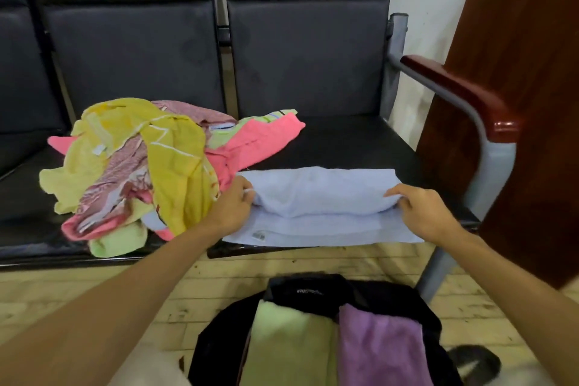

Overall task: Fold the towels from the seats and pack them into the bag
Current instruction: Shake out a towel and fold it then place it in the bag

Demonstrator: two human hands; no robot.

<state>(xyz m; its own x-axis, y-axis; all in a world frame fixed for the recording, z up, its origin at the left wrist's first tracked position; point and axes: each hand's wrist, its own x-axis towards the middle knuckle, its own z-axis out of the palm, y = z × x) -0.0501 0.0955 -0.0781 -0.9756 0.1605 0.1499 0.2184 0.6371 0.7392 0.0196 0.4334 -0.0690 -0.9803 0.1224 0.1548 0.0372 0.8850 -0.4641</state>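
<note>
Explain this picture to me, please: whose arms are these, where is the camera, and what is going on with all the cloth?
No robot here: a person wears a camera on the head, looking down at their own arms. The left hand and right hand each pinch an end of a pale blue towel, which lies half-folded on the black seat. To its left sits a heap of unfolded towels in yellow, pink and green. On the floor in front is an open black bag, already holding a folded green towel and a purple towel. A wooden armrest ends the row on the right.
</note>
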